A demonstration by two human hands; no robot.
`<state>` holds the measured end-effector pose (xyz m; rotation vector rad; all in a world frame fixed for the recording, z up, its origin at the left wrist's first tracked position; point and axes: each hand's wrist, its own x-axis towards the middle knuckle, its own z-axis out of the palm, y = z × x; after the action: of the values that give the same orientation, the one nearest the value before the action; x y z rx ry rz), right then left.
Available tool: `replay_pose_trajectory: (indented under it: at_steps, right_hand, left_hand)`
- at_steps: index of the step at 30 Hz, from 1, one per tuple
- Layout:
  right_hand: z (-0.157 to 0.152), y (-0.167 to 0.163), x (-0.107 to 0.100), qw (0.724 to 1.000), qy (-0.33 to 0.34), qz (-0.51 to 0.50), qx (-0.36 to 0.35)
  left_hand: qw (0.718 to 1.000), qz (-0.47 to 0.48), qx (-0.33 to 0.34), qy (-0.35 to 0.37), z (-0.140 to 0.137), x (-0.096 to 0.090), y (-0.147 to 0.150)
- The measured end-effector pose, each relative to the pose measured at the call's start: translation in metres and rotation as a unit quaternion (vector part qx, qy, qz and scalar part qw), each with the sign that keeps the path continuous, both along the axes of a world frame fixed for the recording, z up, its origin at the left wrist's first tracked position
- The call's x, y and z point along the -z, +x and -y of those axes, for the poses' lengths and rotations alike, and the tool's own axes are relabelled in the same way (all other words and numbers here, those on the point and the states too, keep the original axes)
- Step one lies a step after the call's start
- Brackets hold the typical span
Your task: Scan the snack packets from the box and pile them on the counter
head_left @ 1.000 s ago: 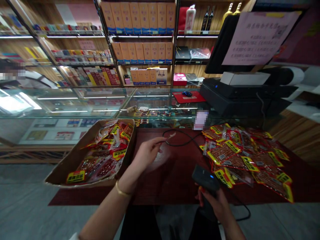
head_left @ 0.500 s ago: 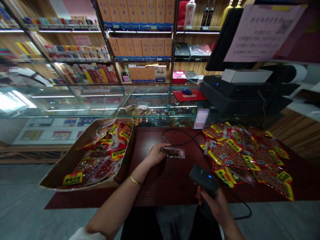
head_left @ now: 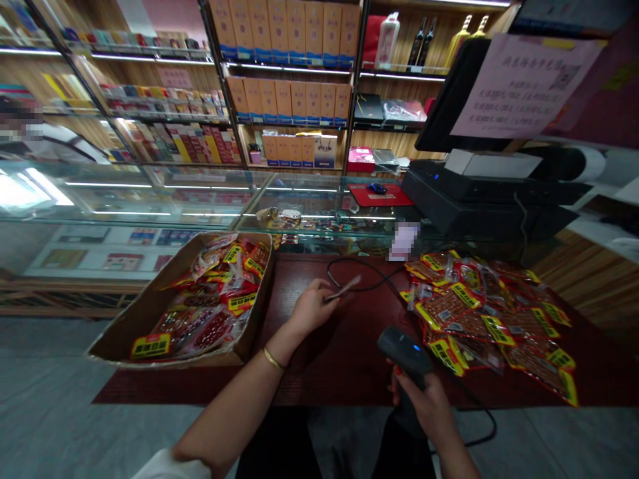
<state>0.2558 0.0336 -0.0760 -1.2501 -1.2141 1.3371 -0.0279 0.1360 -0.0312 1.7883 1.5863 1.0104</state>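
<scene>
My left hand [head_left: 312, 307] is closed on a small clear snack packet [head_left: 344, 289], tilted so that its thin edge faces me, just above the dark red tabletop [head_left: 299, 372]. In my right hand [head_left: 422, 399] is a black barcode scanner [head_left: 407, 352] with a blue light on top, its head pointing toward the table's middle. To the left stands an open cardboard box [head_left: 252, 326] with several red and yellow snack packets [head_left: 200, 319] inside. On the right side of the table lies a loose pile of similar packets [head_left: 479, 313].
A black cable [head_left: 332, 266] loops across the table. Behind it runs a glass display counter [head_left: 259, 199] with a mouse [head_left: 377, 189] on a red mat. A monitor with a paper sign [head_left: 529, 86] stands at right. A person [head_left: 64, 143] is at far left.
My left hand has lifted the packet and turned it from lying flat to edge-on. My right hand holds the scanner in nearly the same place. The head view has shifted slightly.
</scene>
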Motion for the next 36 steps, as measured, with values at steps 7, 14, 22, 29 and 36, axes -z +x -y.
replay_pose_trajectory:
  at_steps: [7, 14, 22, 29, 36]
  right_hand:
    - [0.011, -0.010, -0.021, 0.981, 0.041, 0.190, 0.002]
    - [0.017, -0.020, -0.049, 0.953, 0.112, 0.278, -0.053]
    - [0.030, -0.027, -0.055, 0.971, 0.059, 0.233, -0.015]
    - [0.037, -0.031, -0.069, 0.970, 0.038, 0.240, 0.001]
    - [0.036, -0.026, -0.071, 0.964, 0.053, 0.261, -0.003]
  left_hand:
    - [0.909, 0.316, 0.059, -0.266, -0.004, 0.000, 0.000]
    - [0.852, 0.428, 0.029, -0.302, -0.007, 0.003, -0.006]
    - [0.832, 0.529, 0.038, -0.162, -0.003, 0.011, 0.021]
    - [0.839, 0.528, 0.056, -0.121, -0.005, 0.014, 0.030]
    - [0.838, 0.531, 0.086, -0.095, -0.006, 0.018, 0.026]
